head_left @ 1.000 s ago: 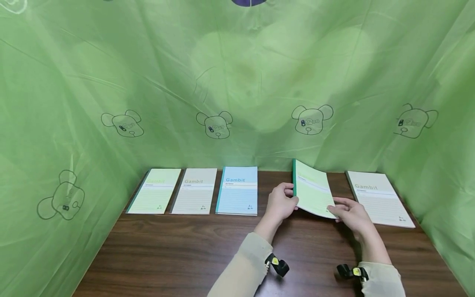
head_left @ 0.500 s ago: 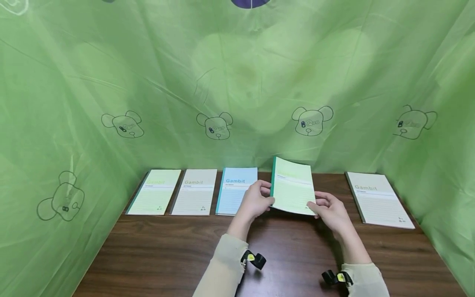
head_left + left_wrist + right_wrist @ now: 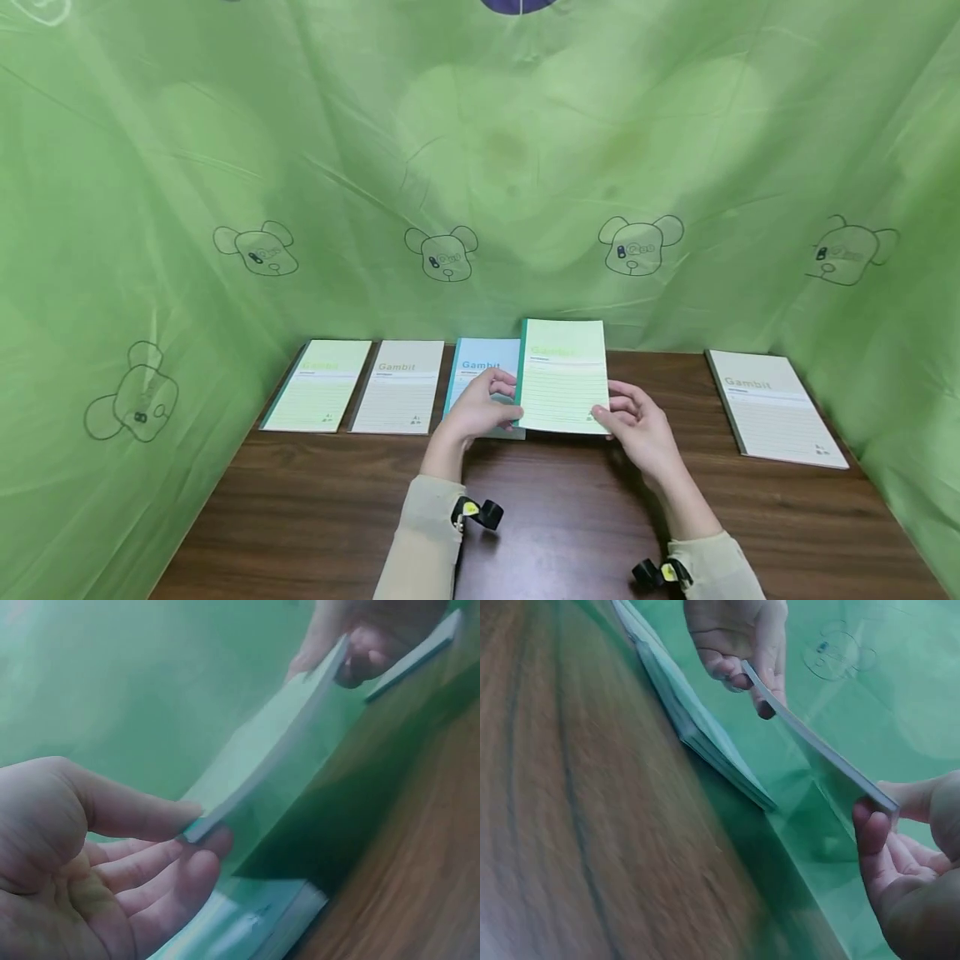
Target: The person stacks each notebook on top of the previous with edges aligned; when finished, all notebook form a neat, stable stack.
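Observation:
A pale green notebook [image 3: 564, 383] with a dark green spine is held up above the table by both hands. My left hand [image 3: 474, 408] pinches its lower left corner, thumb on the cover and fingers beneath, as the left wrist view also shows. At the lower right corner my right hand [image 3: 640, 429] pinches it the same way. In the right wrist view the raised notebook [image 3: 821, 746] is seen edge-on, apart from the books below. Partly hidden behind it and the left hand lies a blue notebook [image 3: 480, 353].
To the left on the wooden table [image 3: 322, 517] lie another green notebook [image 3: 318, 387] and a greyish-white notebook [image 3: 399, 387]. A second white notebook [image 3: 776, 408] lies at the far right. Green printed cloth [image 3: 540, 167] hangs close behind and at both sides.
Both hands have carried the green notebook leftward, from beside the white one at the right to partly over the blue one. Its tilt has evened out and its cover looks flatter.

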A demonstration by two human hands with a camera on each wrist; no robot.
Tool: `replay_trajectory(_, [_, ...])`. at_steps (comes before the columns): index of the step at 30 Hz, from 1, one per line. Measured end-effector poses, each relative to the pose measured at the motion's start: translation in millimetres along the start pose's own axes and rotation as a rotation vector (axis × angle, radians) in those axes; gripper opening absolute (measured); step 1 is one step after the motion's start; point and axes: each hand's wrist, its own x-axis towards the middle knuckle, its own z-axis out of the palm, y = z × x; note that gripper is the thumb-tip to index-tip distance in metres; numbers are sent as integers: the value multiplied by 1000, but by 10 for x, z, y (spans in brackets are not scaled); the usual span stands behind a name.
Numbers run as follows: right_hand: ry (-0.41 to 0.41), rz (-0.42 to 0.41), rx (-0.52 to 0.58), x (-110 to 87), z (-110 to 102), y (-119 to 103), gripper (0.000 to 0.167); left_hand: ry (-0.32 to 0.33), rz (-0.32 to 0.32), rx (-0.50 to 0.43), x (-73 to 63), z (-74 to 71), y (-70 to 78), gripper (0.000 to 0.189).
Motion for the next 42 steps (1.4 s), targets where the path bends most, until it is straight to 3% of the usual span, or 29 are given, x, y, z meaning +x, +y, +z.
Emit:
replay_trajectory(12, [-101, -39, 61, 54, 346, 8, 66, 12, 31, 54, -92, -452, -17, 51])
replay_trajectory(16, [-100, -40, 74, 113, 524, 1, 65, 46, 34, 77, -131, -594, -57, 51])
replay_trajectory(24, [-96, -14, 51, 182, 897, 23, 64, 144, -30, 131, -231, -857, -145, 47])
replay_trajectory(34, [-88, -23, 10, 273, 1190, 36, 64, 224, -59, 118, -300, -1035, -255, 46])
replay_trajectory(42, [-72, 19, -33, 296, 1249, 97, 64, 223, -87, 131, -316, -1043, -287, 45])
